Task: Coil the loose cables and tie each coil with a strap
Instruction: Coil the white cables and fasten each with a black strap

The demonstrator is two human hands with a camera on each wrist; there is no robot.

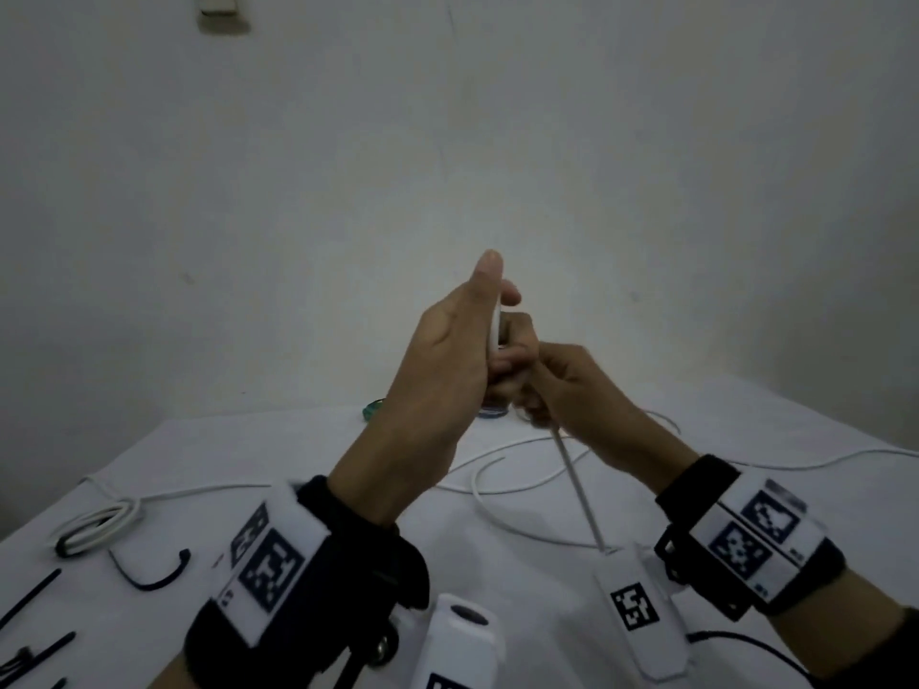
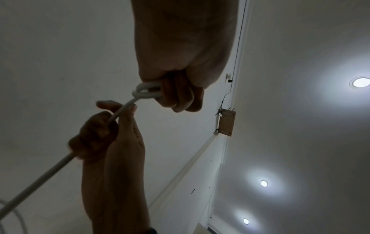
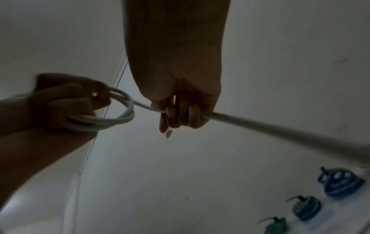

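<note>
Cable (image 1: 579, 494), white and long, is the one being wound: it runs up from the cloth-covered table (image 1: 308, 440) as a straight stretch into both raised hands, and its slack lies in loose curves across the tabletop behind them. One coil (image 3: 112, 114) of roughly three turns, hard to count exactly, sits in the left hand (image 1: 442, 370), whose fingers are curled around the loops with the thumb pointing up. The right hand (image 1: 572, 390), touching the left at the knuckles, is clenched around the straight stretch just below the coil; the cable passes through its fist in the right wrist view. One more white cable (image 1: 99, 527), already bundled and bound by a dark strap, lies at the table's left edge. Near it lie loose dark straps (image 1: 159, 574): one curved into an open hook and about three straight ones toward the lower left corner, partly cut off. Three small reels (image 3: 306, 207), two blue and one green, stand in a row on the table's far side by the wall (image 1: 447, 141). Two ceiling lamps (image 2: 264, 183) and a third glow in the left wrist view.
</note>
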